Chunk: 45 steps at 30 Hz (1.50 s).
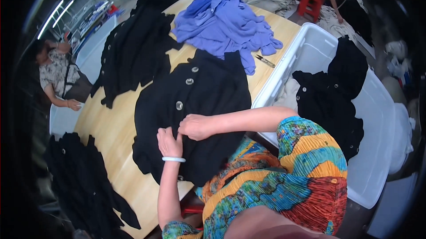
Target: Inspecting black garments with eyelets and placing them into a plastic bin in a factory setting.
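Note:
A black knitted cardigan lies spread in front of me, its large shiny buttons in a row down the middle. Both my hands meet on this button row, below the lowest of the upper buttons. My right hand is closed, thumb and fingertips pinching the knit at the front edge. Close beside it, my left hand, below which a pale bangle circles the wrist, has its fingers bent onto the same edge and gripping the cloth. Whatever lies between the fingertips is hidden. Another button shows near the cardigan's lower hem.
Purple knitwear is heaped at the table's far side, near small thread snips. More black garments lie far left and near left. A white plastic tub at my right holds black garments. Other people sit left and far right.

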{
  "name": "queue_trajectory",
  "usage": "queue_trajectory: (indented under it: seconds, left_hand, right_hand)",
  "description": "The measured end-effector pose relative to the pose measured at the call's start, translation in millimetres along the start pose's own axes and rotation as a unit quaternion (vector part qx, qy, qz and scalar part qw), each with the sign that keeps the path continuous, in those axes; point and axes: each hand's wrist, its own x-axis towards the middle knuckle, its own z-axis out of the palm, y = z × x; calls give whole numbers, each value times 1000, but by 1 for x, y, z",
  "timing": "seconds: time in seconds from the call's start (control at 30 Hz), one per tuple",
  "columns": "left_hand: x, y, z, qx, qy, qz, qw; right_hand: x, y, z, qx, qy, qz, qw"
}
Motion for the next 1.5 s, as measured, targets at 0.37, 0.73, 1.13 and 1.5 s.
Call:
queue_trajectory:
  seconds: [0.37,0.73,1.13,1.5]
  left_hand:
    - [7,-31,11,-295,-56,-173,938]
    - [6,-28,3,-342,-72,-128,928]
    - [-9,-6,-2,-301,-65,-89,947]
    - [-21,-16,18,-436,16,-183,881]
  right_hand:
    - [10,-8,7,46,84,60,994]
    - [11,-7,6,-42,82,75,993]
    - [14,-4,4,-59,31,51,996]
    - [11,-14,4,-29,25,74,997]
